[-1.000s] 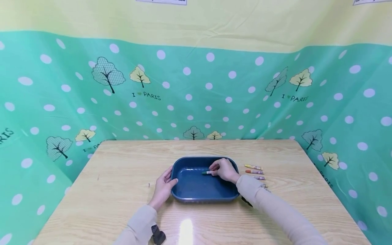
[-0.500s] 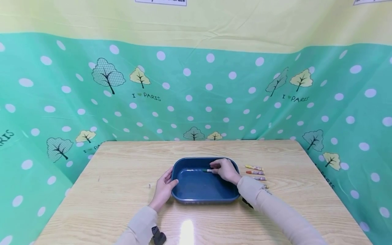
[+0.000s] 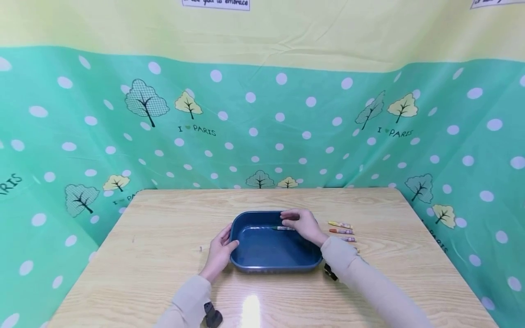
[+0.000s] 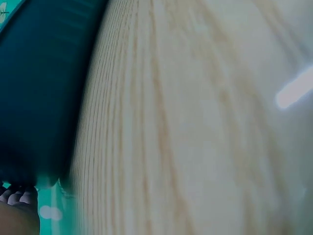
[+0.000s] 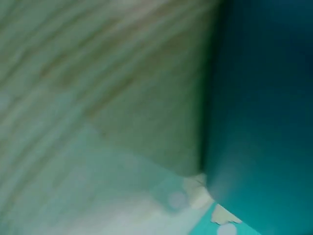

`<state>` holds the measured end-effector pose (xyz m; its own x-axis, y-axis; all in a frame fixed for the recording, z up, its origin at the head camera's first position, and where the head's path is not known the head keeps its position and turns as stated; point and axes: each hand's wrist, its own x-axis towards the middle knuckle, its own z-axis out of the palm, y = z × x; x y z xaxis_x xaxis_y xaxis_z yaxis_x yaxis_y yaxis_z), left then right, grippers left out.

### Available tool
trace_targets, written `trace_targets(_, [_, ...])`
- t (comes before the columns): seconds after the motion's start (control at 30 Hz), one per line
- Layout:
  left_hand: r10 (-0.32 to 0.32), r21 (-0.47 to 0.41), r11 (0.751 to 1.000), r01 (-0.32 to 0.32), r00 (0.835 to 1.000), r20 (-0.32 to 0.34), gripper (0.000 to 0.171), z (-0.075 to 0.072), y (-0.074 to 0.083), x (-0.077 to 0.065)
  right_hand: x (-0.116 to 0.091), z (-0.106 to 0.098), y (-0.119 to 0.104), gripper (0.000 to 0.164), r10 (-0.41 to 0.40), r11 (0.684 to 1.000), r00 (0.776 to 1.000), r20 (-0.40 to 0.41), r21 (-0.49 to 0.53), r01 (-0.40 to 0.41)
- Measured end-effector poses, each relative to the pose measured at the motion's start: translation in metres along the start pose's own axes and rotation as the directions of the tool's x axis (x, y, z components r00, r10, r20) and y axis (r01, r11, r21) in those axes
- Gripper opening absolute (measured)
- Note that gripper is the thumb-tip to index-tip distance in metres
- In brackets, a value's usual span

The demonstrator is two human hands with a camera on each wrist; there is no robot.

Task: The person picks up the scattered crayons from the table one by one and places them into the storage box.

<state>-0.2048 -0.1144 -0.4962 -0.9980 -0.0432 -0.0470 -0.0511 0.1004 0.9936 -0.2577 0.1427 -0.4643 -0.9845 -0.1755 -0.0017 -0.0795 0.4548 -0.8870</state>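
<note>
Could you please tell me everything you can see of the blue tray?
The blue tray is rectangular, with rounded corners, raised walls and an open top; it looks like glossy plastic. It stands upright on the wooden table. The left hand holds its left end, thumb at the rim. The right hand is over its right part; whether they touch is unclear. A green-tipped crayon is inside, toward the far wall.

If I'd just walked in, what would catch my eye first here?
Probably the green dotted cloth filling the background. Next, the dark blue tray on the table, with the left hand holding its left side and the right hand near a green crayon inside.
</note>
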Motion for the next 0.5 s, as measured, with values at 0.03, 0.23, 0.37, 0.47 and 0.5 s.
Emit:
trace_targets(0.03, [-0.002,-0.002,1.0,0.002,1.0,0.002,0.058,0.001,0.0,0.0,-0.002,-0.004,-0.002,0.026,-0.009,1.0,1.0,-0.01,0.021,0.009])
trace_targets(0.23, [-0.013,-0.002,1.0,0.013,1.0,0.001,0.058,0.0,-0.002,-0.002,-0.012,-0.039,-0.006,0.03,-0.052,0.997,0.996,-0.067,0.057,0.056])
trace_targets(0.37, [-0.017,0.01,1.0,0.017,1.0,0.001,0.058,0.0,-0.001,-0.001,-0.016,-0.073,0.008,0.033,-0.033,0.997,0.99,-0.138,0.061,0.041])
trace_targets(0.47, [-0.015,0.019,1.0,0.015,1.0,0.003,0.058,0.0,-0.001,0.001,-0.016,-0.098,0.025,0.037,-0.021,0.999,0.982,-0.187,0.045,0.03])
trace_targets(0.5, [-0.015,0.021,1.0,0.015,1.0,0.004,0.058,0.0,-0.002,0.001,-0.016,-0.105,0.031,0.038,-0.022,0.999,0.981,-0.195,0.034,0.029])
